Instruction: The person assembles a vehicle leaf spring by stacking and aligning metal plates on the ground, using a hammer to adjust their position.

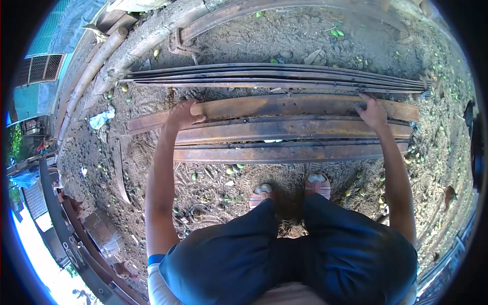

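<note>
A long rusty metal bar (284, 105) lies crosswise before my feet, the farthest of three such bars side by side. Toward its left end, my left hand (180, 115) is closed round it, thumb on the near side and fingers over the far edge. My right hand (374, 113) grips the same bar near its right end, its fingertips at the far edge. Just nearer are the middle rusty bar (295, 129) and the nearest rusty bar (284, 153), neither touched by a hand. The undersides of the bars are hidden.
Beyond the bars lies a row of several thin metal strips (274, 76) on edge. A curved rusty beam (229, 16) crosses the back. Wooden poles (96, 76) lean at left, near a crumpled pale cloth (101, 119). Fallen green fruit dots the dirt ground (244, 48).
</note>
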A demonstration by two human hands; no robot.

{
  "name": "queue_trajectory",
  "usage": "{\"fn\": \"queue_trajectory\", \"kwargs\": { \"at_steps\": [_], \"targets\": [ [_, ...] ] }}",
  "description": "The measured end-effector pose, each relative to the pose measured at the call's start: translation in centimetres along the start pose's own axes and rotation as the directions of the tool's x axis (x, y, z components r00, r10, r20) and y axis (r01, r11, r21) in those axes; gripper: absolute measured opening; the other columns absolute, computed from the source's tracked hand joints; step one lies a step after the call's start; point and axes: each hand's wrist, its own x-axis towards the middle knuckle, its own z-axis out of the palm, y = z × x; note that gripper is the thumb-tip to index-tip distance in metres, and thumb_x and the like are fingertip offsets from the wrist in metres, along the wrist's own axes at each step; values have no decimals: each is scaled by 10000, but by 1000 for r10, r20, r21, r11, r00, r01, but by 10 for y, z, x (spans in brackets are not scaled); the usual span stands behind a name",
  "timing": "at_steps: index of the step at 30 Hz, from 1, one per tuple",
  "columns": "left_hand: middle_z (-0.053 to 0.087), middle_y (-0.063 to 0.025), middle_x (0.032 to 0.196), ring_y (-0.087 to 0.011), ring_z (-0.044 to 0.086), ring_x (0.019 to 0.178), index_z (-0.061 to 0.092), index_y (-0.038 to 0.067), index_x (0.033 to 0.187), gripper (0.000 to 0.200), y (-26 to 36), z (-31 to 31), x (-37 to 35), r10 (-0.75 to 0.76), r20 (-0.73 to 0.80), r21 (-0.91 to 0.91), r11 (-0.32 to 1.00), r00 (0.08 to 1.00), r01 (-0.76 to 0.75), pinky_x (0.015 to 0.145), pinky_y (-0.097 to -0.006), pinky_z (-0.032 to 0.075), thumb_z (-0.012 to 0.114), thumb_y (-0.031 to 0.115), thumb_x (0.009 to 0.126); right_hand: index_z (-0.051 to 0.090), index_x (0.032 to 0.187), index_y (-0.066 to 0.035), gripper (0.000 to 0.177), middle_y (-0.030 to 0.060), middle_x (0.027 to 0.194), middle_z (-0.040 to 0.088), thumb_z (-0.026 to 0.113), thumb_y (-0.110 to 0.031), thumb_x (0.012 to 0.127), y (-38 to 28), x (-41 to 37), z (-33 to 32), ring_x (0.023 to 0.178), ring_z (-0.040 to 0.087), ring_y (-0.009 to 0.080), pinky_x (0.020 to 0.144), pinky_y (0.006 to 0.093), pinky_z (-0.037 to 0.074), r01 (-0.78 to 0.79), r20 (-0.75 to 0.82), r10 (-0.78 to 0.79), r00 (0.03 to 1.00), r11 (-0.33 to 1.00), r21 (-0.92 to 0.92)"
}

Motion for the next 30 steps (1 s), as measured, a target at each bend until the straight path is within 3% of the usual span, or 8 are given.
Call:
{"fn": "queue_trajectory", "kwargs": {
  "at_steps": [7,11,14,19,21,25,26,30],
  "targets": [
    [654,-235,1249,-371,605,1203,666,-17,1197,854,7,-24,32,-136,266,184,979,954,88,1018,-452,473,874,568,609,602,1353,-119,656,187,1329,615,823,-363,786,19,20,1,1226,589,360,1036,462,462,-23,138,36,990,995,-98],
    [717,-231,1078,-380,674,1065,724,-21,1047,735,2,-9,23,0,41,160,987,999,-7,924,-444,520,882,548,609,654,1278,-87,584,208,1223,663,817,-373,796,24,18,-8,1178,612,377,999,468,482,34,148,-12,989,989,-145],
    [743,-190,957,-329,717,932,734,28,1013,624,13,-13,8,-87,-41,17,996,995,88,840,-449,544,885,511,648,709,1166,-68,479,198,1116,695,807,-368,804,14,17,-21,1079,652,386,939,477,509,-21,71,30,997,993,-119],
    [701,-82,730,-258,670,624,642,53,772,506,29,-14,-26,-25,-274,93,994,961,52,642,-435,555,879,494,697,690,943,-56,310,153,1010,686,765,-338,838,50,4,-20,860,683,366,766,468,547,202,-179,-254,950,942,-266],
    [635,-51,636,-229,617,532,578,73,713,518,36,-11,-36,93,-518,184,983,850,4,570,-409,532,884,490,698,665,896,-59,288,136,977,676,757,-327,844,59,-2,-18,829,681,358,732,457,551,271,-270,-350,897,918,-289],
    [645,-43,692,-186,645,594,547,115,707,342,34,-4,-36,312,-699,316,942,644,-114,565,-400,546,862,248,728,628,879,-66,230,123,977,653,767,-241,822,65,-18,-17,798,663,364,695,442,547,272,-466,-394,792,912,-308],
    [662,-45,736,-200,666,642,558,123,712,257,34,-1,-33,322,-709,328,938,628,-111,584,-407,562,813,145,725,628,879,-73,204,114,975,649,756,-226,833,64,-21,-18,783,659,360,688,439,545,267,-500,-384,777,919,-291],
    [694,-69,782,-225,687,698,571,102,741,277,16,35,-9,348,-670,369,923,656,-112,643,-418,582,837,179,739,601,845,-77,217,99,889,596,711,-263,874,66,-31,5,719,634,348,655,435,529,327,-517,-445,731,894,-308]
  ]
}}
